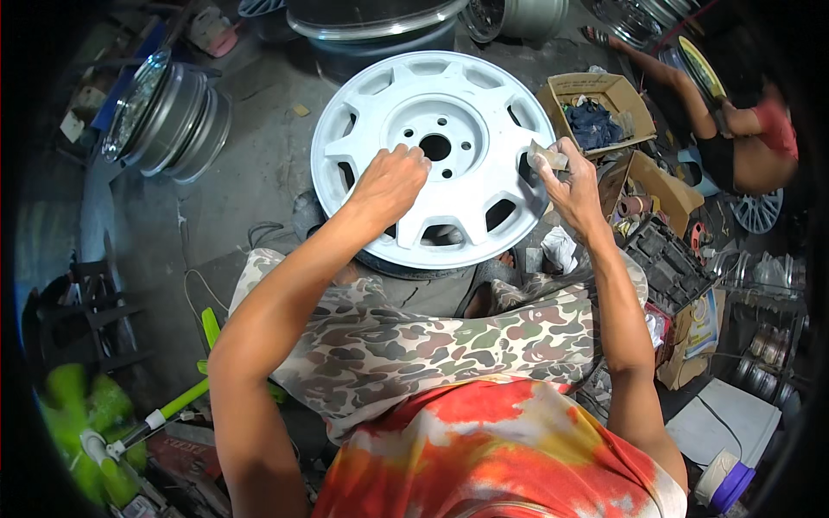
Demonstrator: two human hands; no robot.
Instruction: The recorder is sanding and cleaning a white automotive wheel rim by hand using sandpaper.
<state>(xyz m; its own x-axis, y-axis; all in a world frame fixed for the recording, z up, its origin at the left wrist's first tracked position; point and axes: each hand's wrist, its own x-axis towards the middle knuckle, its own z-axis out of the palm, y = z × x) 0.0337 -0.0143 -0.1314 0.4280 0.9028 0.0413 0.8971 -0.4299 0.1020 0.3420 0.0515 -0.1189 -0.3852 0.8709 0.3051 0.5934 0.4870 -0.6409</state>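
A white-coated car wheel rim point(440, 213) lies face up before me, with a dark round centre hole and several bolt holes around it. My left hand point(396, 178) rests on the rim's face just left of the centre hole, fingers curled down; whether anything is under them is hidden. At the rim's right edge my right hand point(570, 178) holds a curled piece of sandpaper point(548, 157) between thumb and fingers. Part of a dark tire point(414, 273) shows beneath the rim.
Chromed rims point(188, 123) stand at the left. Cardboard boxes point(638, 107) of odds and ends and a black plastic case point(670, 259) are at the right. A green fan point(97, 440) spins at lower left. Another person point(745, 142) sits at upper right, holding a yellow-edged rim point(703, 68).
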